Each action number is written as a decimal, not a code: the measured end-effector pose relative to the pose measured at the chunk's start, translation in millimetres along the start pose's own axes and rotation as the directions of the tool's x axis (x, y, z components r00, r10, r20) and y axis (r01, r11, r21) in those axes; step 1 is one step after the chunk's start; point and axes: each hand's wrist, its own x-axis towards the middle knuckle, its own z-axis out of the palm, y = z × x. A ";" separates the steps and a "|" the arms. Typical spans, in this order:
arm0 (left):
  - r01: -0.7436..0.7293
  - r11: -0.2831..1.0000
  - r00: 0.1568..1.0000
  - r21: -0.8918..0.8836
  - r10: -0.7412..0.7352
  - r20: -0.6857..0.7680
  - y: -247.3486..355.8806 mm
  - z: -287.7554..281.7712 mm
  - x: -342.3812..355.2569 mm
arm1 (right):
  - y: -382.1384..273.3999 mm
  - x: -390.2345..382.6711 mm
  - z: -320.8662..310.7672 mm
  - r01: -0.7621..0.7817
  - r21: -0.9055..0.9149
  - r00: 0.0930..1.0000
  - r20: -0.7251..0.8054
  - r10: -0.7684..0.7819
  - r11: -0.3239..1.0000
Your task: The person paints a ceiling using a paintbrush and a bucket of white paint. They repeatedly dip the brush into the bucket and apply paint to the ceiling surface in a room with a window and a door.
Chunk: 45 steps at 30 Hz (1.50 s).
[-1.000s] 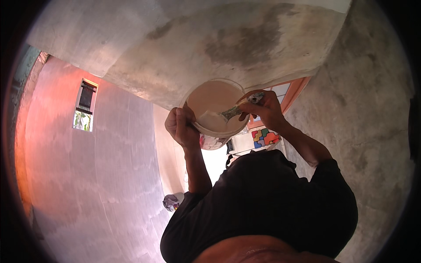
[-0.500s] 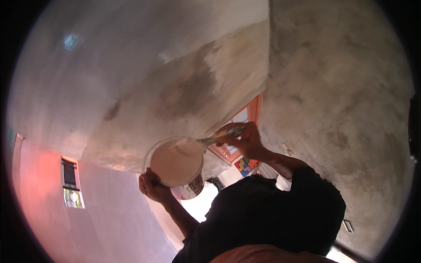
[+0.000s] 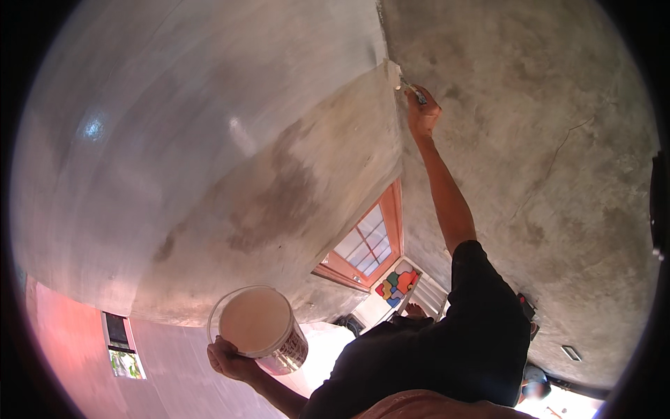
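My left hand (image 3: 229, 362) grips the lower left rim of a clear plastic bucket (image 3: 289, 355), with dark print on its side. Pale cream paint (image 3: 257, 320) fills it almost to the top, and a thin wire handle loops over its left side. High up, my right hand (image 3: 423, 115) is closed around the handle of a paintbrush (image 3: 416, 92). Its pale bristles touch the corner where the left wall (image 3: 335, 133) meets the grey wall (image 3: 544, 126) on the right. Smooth whitish coating covers the upper left wall; the part below it is bare and blotchy.
Below the corner is an orange-framed paned window or door (image 3: 370, 241). Beside it lies a panel of colourful patches (image 3: 398, 283). A small barred window (image 3: 124, 349) is at the lower left. A crack (image 3: 558, 150) runs down the right wall, and a wall fitting (image 3: 571, 353) sits lower.
My right hand has lifted the paintbrush from the bucket up to the wall corner, straightening the arm. The bucket in my left hand appears lower in view.
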 end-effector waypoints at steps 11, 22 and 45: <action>-0.007 1.000 1.000 0.008 0.007 0.003 7.3 5.0 -2.9 | 34.8 21.5 30.9 0.113 -0.283 0.993 0.019 -0.113 0.952; 0.004 0.999 0.999 0.036 -0.002 -0.054 8.6 4.1 -4.4 | -43.9 -60.7 10.9 0.121 0.039 0.991 0.059 -0.123 0.992; 0.000 0.997 0.992 0.083 0.011 -0.129 2.0 -12.9 -13.5 | -158.5 -206.5 10.6 -0.285 0.384 0.816 0.579 0.012 0.878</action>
